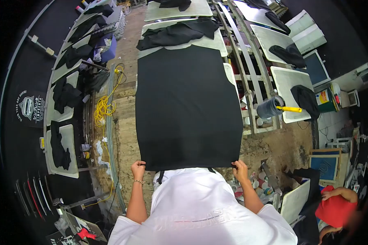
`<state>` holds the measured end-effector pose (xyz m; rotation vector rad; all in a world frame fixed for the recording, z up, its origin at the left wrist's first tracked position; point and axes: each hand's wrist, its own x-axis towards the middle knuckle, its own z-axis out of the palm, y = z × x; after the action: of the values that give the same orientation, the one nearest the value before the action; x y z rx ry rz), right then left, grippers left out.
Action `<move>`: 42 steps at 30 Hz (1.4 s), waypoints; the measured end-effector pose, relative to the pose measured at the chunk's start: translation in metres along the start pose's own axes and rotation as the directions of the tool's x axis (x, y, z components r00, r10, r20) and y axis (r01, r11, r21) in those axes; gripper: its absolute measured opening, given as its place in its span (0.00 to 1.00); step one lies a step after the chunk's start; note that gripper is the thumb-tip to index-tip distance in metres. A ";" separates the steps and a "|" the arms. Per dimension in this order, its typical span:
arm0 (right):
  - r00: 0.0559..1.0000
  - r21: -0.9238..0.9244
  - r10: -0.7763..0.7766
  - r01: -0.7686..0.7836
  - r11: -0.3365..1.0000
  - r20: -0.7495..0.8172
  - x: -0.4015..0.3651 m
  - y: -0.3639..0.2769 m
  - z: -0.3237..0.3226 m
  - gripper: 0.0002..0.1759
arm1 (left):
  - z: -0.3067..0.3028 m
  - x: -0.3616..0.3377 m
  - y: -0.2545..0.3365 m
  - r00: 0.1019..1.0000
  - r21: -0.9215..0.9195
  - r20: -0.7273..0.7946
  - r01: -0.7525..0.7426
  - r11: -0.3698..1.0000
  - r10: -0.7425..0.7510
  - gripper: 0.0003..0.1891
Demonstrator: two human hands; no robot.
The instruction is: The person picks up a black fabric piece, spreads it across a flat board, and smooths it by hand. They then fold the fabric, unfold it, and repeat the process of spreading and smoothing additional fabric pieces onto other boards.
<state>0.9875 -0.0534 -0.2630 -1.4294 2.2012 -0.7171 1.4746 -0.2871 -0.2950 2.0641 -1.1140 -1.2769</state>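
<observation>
A black fabric panel, cut like a shirt body (188, 106), stretches flat in front of me. Its far end lies over a pale board (223, 45). At the near left corner, my left hand (138, 168) pinches the hem, fingers closed. My right hand (240, 169) grips the near right corner the same way. Between the two hands the near edge is pulled fairly straight. Beyond the panel, a crumpled black cloth (180, 32) rests on the same board.
Pale boards with black cloths line the left (71, 141) and right (284, 77). A dark tub (270, 108) with a yellow-handled tool stands on the right rack. A yellow cable (104, 110) coils on the left floor. A person in a red shirt (335, 206) is at lower right.
</observation>
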 end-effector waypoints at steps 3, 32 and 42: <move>0.996 -0.011 -0.065 0.065 0.998 0.062 -0.005 0.012 0.006 0.14 | 0.001 0.009 -0.008 0.992 0.219 -0.008 -0.120 0.968 0.125 0.14; 0.885 0.630 0.465 -0.340 0.698 -0.038 0.172 0.008 -0.025 0.23 | 0.019 0.063 0.093 0.959 -0.496 0.254 0.015 0.868 0.128 0.12; 0.808 0.552 0.577 -0.538 0.637 0.123 0.180 0.014 -0.044 0.16 | 0.003 0.071 0.100 0.983 -0.287 0.180 0.071 0.955 -0.019 0.14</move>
<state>0.8822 -0.2056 -0.2497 -0.3828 2.0418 -1.0604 1.4495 -0.4022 -0.2597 1.7946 -0.8893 -1.5686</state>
